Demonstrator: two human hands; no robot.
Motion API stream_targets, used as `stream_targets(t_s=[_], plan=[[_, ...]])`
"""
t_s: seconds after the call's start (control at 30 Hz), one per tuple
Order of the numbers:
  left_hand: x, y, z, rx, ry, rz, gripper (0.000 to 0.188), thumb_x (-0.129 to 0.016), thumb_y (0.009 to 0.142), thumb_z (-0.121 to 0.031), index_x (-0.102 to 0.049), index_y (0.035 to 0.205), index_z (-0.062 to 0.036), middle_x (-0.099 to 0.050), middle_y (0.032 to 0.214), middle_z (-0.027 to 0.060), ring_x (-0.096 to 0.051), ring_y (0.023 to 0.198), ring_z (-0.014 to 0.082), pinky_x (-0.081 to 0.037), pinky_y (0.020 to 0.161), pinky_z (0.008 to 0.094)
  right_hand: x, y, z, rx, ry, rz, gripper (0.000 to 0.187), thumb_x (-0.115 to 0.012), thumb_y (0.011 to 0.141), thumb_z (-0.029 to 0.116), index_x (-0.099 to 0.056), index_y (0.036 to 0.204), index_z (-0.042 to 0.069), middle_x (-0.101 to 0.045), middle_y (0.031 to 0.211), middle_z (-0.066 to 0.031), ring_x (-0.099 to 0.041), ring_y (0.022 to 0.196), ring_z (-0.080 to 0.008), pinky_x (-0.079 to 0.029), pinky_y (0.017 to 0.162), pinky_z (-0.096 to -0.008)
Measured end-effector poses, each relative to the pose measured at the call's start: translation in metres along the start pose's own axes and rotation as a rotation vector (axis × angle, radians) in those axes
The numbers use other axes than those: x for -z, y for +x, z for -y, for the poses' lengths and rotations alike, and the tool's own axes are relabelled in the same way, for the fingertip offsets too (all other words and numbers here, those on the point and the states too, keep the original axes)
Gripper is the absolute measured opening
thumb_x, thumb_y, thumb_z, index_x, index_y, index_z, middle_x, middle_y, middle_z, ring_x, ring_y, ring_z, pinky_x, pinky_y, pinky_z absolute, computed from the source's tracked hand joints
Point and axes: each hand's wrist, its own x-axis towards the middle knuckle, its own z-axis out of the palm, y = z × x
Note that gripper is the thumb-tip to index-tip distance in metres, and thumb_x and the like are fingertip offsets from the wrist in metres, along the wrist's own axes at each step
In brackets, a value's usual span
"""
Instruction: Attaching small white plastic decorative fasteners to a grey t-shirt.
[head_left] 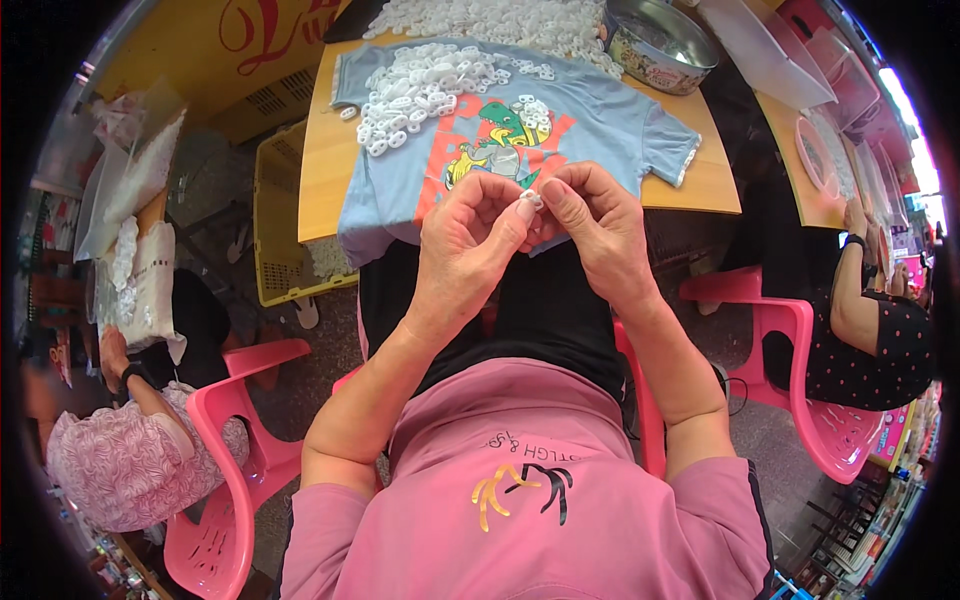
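Observation:
Both my hands meet above the near edge of the table. My left hand (pixel 467 240) pinches a small white plastic piece (pixel 531 198) between thumb and fingers. Closed on the same piece from the other side is my right hand (pixel 603 230). Fingertips hide part of it. Below and beyond lies a light blue T-shirt (pixel 595 105) with a cartoon print, spread over the wooden table (pixel 708 185). A heap of white plastic pieces with holes (pixel 410 95) rests on the shirt, and a small cluster (pixel 534 113) sits on the print.
A larger white heap (pixel 500 22) and a round tin (pixel 662 45) stand at the back. A yellow crate (pixel 275 220) is on the floor to the left. People sit on both sides on pink chairs (pixel 235 440); a co-worker's arm (pixel 853 285) reaches a right-hand table.

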Motion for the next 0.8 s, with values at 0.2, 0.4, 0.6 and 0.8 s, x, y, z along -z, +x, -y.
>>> stream_targets(t_s=[0.2,0.4,0.6,0.8], plan=[[-0.0004,0.0001,-0.0004,0.004,-0.003,0.005,0.011,-0.059,0.093,-0.009,-0.056,0.097,0.0017,-0.063,0.085,0.0045,-0.061,0.077,0.0082,-0.051,0.069,0.0225,-0.0023,-0.0008,0.0011,-0.02,0.002,-0.025,0.02,-0.058,0.096,0.02,-0.059,0.097,0.0,-0.062,0.083,-0.002,-0.056,0.069,-0.0067,-0.047,0.065,-0.0211],[-0.0012,-0.0015,0.0013,-0.037,0.055,0.001,0.011,-0.06,0.093,-0.009,-0.056,0.096,0.0014,-0.063,0.084,0.0043,-0.062,0.076,0.008,-0.051,0.068,0.0221,-0.0042,-0.0014,0.0035,-0.045,0.016,-0.023,0.021,-0.058,0.097,0.021,-0.06,0.097,0.0,-0.062,0.083,-0.0017,-0.056,0.07,-0.0068,-0.048,0.066,-0.0211],[-0.0014,-0.0006,-0.0002,-0.003,0.004,-0.011,0.011,-0.06,0.093,-0.009,-0.056,0.096,0.0011,-0.063,0.083,0.004,-0.061,0.075,0.0079,-0.051,0.067,0.0223,-0.0011,-0.0013,0.0014,-0.072,0.024,-0.021,0.02,-0.058,0.097,0.021,-0.059,0.098,0.001,-0.062,0.084,-0.0015,-0.057,0.072,-0.0065,-0.048,0.066,-0.0215],[-0.0022,-0.0006,-0.0003,-0.011,0.021,-0.018,0.012,-0.06,0.093,-0.009,-0.056,0.096,0.0013,-0.063,0.083,0.004,-0.061,0.075,0.0079,-0.051,0.067,0.0225,-0.0035,-0.0008,0.0021,-0.074,0.039,-0.03,0.019,-0.057,0.097,0.018,-0.057,0.096,-0.001,-0.061,0.083,-0.0024,-0.058,0.073,-0.0064,-0.05,0.065,-0.0219]])
